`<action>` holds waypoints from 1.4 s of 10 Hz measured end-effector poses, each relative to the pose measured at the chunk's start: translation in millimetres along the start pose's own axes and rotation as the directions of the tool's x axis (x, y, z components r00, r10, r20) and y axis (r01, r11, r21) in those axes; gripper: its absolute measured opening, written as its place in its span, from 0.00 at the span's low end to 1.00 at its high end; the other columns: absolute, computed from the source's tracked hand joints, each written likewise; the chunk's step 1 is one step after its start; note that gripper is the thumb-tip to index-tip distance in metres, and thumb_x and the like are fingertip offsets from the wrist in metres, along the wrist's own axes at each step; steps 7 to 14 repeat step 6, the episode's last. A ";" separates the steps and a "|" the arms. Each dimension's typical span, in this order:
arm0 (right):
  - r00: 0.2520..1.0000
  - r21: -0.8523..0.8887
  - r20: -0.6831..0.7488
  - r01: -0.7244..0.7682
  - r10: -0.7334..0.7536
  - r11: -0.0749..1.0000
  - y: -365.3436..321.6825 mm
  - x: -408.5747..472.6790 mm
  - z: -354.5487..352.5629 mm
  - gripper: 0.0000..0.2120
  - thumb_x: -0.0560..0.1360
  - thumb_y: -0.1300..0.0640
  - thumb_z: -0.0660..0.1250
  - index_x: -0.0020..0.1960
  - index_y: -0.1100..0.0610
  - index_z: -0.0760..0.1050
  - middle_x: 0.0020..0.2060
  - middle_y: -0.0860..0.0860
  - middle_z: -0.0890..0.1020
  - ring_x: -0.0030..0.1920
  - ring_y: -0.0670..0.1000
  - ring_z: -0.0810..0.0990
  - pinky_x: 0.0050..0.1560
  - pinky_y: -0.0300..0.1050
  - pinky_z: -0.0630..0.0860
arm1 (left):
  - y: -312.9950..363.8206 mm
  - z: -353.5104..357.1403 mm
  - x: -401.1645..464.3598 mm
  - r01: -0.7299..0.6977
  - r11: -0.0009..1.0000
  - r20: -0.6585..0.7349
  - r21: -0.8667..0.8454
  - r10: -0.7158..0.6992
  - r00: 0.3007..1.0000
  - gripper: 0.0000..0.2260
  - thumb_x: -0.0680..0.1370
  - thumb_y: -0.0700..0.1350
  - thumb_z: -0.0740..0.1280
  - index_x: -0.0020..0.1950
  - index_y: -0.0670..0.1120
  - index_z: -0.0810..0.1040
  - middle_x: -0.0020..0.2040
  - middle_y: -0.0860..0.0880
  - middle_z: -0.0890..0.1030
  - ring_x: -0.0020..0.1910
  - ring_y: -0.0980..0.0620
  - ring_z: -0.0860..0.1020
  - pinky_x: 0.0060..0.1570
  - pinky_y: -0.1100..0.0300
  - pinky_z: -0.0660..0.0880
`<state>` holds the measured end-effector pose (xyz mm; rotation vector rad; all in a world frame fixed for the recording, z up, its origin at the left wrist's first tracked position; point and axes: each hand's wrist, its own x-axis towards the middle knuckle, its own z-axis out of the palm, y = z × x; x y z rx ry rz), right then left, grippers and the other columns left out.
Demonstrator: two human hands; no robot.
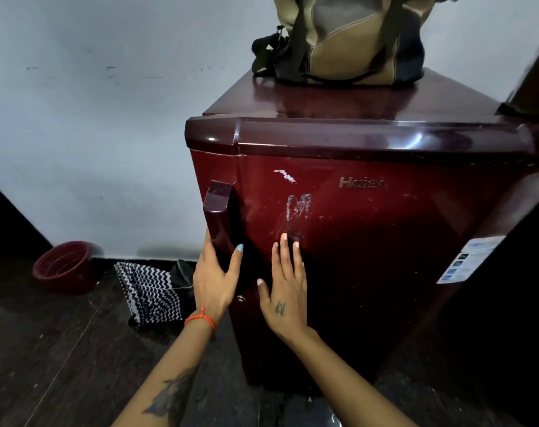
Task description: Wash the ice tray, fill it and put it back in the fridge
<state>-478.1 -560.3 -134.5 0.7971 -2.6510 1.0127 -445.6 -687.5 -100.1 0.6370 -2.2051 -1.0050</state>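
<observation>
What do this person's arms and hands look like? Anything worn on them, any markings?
Both forearms are bare, with no sleeves in view. The left hand has an orange thread bracelet tied at the wrist, light blue polish on the thumbnail, and a dark tattoo along the forearm. The right hand carries a small dark tattoo on its back; its nails look unpainted. No rings or watch show.

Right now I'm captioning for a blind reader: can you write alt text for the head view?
A person's left hand touches the dark maroon handle of a shut glossy red fridge, while the right hand lies flat on its door. A tan canvas bag sits on top.
</observation>
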 end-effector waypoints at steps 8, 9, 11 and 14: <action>0.954 0.033 -0.234 -0.182 0.185 0.983 -36.4 -37.2 -34.6 0.28 0.80 0.44 0.52 0.77 0.51 0.51 0.76 0.45 0.45 0.77 0.47 0.42 0.75 0.48 0.43 | 18.4 -12.5 -36.5 -0.418 0.900 -0.084 -0.121 0.410 0.908 0.35 0.78 0.52 0.62 0.77 0.40 0.47 0.77 0.36 0.46 0.77 0.45 0.44 0.76 0.52 0.43; 0.954 0.033 -0.234 -0.182 0.185 0.983 -36.4 -37.2 -34.6 0.28 0.80 0.44 0.52 0.77 0.51 0.51 0.76 0.45 0.45 0.77 0.47 0.42 0.75 0.48 0.43 | 18.4 -12.5 -36.5 -0.418 0.900 -0.084 -0.121 0.410 0.908 0.35 0.78 0.52 0.62 0.77 0.40 0.47 0.77 0.36 0.46 0.77 0.45 0.44 0.76 0.52 0.43; 0.954 0.033 -0.234 -0.182 0.185 0.983 -36.4 -37.2 -34.6 0.28 0.80 0.44 0.52 0.77 0.51 0.51 0.76 0.45 0.45 0.77 0.47 0.42 0.75 0.48 0.43 | 18.4 -12.5 -36.5 -0.418 0.900 -0.084 -0.121 0.410 0.908 0.35 0.78 0.52 0.62 0.77 0.40 0.47 0.77 0.36 0.46 0.77 0.45 0.44 0.76 0.52 0.43; 0.954 0.033 -0.234 -0.182 0.185 0.983 -36.4 -37.2 -34.6 0.28 0.80 0.44 0.52 0.77 0.51 0.51 0.76 0.45 0.45 0.77 0.47 0.42 0.75 0.48 0.43 | 18.4 -12.5 -36.5 -0.418 0.900 -0.084 -0.121 0.410 0.908 0.35 0.78 0.52 0.62 0.77 0.40 0.47 0.77 0.36 0.46 0.77 0.45 0.44 0.76 0.52 0.43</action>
